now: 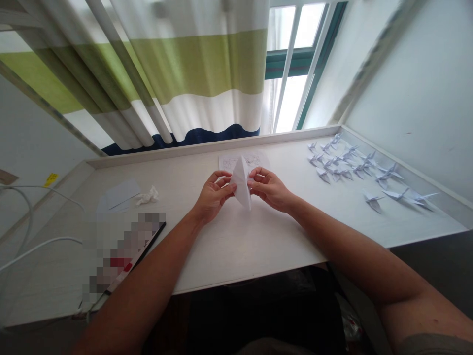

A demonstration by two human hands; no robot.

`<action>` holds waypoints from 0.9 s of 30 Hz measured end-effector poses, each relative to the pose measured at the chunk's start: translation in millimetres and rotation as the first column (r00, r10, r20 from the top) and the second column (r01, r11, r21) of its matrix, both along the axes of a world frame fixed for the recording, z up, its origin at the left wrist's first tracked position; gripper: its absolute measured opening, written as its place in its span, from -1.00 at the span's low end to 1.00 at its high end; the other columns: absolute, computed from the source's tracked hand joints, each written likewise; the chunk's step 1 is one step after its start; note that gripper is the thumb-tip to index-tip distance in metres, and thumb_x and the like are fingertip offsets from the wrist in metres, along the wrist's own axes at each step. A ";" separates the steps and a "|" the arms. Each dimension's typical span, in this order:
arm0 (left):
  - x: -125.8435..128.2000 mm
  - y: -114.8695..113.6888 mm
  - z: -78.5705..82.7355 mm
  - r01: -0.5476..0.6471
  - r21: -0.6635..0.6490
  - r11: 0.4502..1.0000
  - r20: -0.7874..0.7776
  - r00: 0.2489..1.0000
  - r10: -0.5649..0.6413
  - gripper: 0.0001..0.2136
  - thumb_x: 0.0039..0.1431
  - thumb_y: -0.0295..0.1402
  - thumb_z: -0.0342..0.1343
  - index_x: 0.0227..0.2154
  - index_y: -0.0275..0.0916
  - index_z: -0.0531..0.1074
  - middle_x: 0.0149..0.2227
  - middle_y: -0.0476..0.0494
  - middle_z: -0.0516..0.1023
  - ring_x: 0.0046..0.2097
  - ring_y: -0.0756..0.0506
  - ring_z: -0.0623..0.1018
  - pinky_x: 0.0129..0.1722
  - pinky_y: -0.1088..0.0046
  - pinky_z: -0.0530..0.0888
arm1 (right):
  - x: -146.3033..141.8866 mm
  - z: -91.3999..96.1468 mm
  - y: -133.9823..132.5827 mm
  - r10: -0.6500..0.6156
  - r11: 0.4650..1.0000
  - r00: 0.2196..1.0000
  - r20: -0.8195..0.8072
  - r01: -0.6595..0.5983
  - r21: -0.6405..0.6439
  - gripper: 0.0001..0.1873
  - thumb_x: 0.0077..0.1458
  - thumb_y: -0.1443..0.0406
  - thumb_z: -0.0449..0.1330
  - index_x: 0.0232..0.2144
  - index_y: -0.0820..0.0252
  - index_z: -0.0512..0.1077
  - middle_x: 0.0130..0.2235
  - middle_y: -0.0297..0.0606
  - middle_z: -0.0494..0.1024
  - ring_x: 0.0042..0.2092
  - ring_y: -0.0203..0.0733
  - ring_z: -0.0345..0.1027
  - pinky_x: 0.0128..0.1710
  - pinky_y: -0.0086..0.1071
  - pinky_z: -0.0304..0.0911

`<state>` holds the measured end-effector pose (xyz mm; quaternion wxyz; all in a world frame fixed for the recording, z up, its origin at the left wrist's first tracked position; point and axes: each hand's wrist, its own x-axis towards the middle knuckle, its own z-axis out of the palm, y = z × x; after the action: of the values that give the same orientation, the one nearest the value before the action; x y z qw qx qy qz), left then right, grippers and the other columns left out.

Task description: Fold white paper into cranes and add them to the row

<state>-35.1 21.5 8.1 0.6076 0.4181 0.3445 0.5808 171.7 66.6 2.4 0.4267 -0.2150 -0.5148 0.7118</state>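
A folded white paper piece (pixel 241 183), shaped like a tall diamond, stands upright between both hands above the white table (pixel 258 236). My left hand (pixel 213 196) pinches its left side with thumb and fingers. On the other side my right hand (pixel 269 187) grips the paper's right edge with curled fingers. Behind the paper a printed instruction sheet (pixel 254 159) lies flat on the table.
Several finished white paper cranes (pixel 351 165) sit in rows at the table's right. A blank sheet (pixel 120 193) and a crumpled scrap (pixel 148 196) lie at the left, beside a blurred-out object (pixel 118 246) and white cables (pixel 33 246). Striped curtains (pixel 177 74) and a window (pixel 295 64) are behind.
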 end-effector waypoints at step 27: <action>13.3 -5.6 -6.4 -0.141 0.147 0.979 -0.243 0.954 0.174 -0.61 -0.03 -0.18 0.58 -0.16 -0.23 0.72 0.35 -0.35 0.51 0.08 -0.25 0.65 0.06 0.17 0.61 | -5.2 -4.3 -1.3 -0.153 0.964 0.975 0.159 0.111 0.242 -0.58 0.09 -0.02 0.52 -0.18 0.10 0.57 -0.07 -0.24 0.68 0.01 -0.11 0.55 0.22 -0.09 0.39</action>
<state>-21.8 15.9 1.8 0.4819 0.4984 0.4140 0.5899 166.4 65.3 -1.9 0.4482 -0.2599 -0.6145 0.5949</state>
